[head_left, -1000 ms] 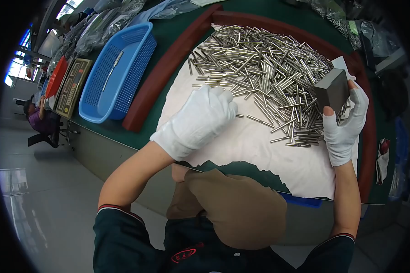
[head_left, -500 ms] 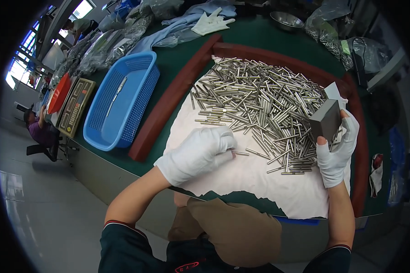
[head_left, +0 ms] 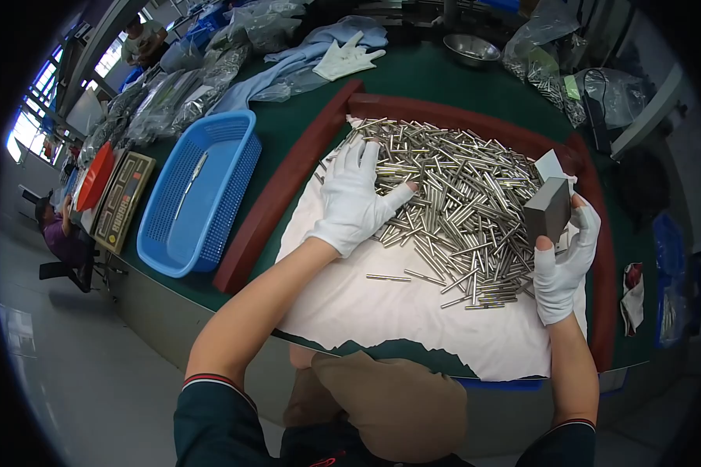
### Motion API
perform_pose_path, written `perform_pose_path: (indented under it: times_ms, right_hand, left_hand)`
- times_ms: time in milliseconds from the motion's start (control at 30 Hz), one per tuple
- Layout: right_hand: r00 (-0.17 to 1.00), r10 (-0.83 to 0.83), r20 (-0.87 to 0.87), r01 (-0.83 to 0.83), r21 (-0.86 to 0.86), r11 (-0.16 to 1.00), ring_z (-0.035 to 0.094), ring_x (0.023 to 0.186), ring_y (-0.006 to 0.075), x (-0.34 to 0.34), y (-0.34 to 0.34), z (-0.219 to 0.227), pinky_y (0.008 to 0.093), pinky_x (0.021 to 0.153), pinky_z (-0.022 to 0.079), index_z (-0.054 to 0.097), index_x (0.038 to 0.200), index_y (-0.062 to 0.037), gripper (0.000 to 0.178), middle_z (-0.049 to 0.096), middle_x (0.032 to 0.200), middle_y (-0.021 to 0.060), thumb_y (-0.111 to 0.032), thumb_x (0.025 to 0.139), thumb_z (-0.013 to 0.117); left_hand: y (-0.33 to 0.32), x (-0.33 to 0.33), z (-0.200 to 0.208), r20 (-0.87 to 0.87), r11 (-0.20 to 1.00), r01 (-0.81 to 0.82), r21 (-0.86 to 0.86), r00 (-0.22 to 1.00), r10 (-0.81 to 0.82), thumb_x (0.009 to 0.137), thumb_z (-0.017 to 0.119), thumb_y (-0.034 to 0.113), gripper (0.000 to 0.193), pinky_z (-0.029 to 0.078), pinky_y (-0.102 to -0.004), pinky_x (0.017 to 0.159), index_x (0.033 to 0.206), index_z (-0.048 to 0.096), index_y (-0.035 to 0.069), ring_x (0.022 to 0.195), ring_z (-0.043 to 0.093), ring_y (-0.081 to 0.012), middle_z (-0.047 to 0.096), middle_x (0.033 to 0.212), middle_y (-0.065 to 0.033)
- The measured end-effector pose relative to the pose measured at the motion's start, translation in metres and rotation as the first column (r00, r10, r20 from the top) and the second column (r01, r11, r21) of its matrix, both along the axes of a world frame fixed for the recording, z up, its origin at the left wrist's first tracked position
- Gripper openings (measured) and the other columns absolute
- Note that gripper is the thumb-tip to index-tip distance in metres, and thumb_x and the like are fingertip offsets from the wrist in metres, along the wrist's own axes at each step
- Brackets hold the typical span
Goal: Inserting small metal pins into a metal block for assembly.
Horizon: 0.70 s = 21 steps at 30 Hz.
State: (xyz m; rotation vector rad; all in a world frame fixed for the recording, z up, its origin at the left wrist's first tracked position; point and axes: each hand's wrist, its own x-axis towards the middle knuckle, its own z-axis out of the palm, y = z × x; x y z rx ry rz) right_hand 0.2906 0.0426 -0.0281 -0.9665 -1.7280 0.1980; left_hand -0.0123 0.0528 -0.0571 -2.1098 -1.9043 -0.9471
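Observation:
A heap of slim metal pins lies on a pale cloth. My left hand, in a white glove with a bare thumb tip, rests over the left side of the heap. Its fingers are spread and point away from me, covering some pins. One loose pin lies on the cloth nearer to me. At the heap's right side, my gloved right hand grips a dark grey rectangular block between thumb and fingers. A pale flat piece shows behind the block.
Dark red bars frame the cloth on the green table. To the left stand a blue basket with a thin tool inside and a scale. Bagged parts, a white glove and a metal bowl lie farther back.
My left hand has moved forward from the near cloth onto the heap, and its curled fingers have spread. A pin lies where it was. The right hand still holds the block.

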Motion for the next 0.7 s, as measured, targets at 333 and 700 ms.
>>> perform_pose_path:
  times_ms: [333, 700]
  right_hand:
    - [0.865, 0.009, -0.502, -0.075, -0.11, 0.991, 0.047, 0.112, 0.019, 0.0, 0.015, -0.006, 0.0318, 0.097, 0.041, 0.04, 0.128, -0.0008, 0.072, 0.044, 0.124, 0.009, -0.033, 0.075, 0.077]
    - [0.866, 0.012, -0.5, -0.089, -0.129, 0.988, 0.048, 0.114, 0.0189, 0.004, 0.022, -0.008, 0.0301, 0.097, 0.041, 0.039, 0.128, -0.0003, 0.065, 0.046, 0.123, 0.0109, -0.022, 0.078, 0.075]
  left_hand:
    - [0.022, 0.043, 0.008, 0.17, 0.998, 0.043, 0.038, 0.984, -0.049, 0.068, 0.074, 0.041, 0.068, 0.043, -0.0426, 0.091, 0.12, 0.056, 0.0, 0.111, 0.049, -0.0353, 0.051, 0.122, -0.0188]
    - [0.014, 0.09, 0.023, 0.097, 0.995, 0.091, 0.031, 0.991, -0.093, 0.074, 0.07, 0.031, 0.045, 0.035, -0.0423, 0.092, 0.115, 0.064, 0.012, 0.112, 0.049, -0.0275, 0.056, 0.118, -0.008]
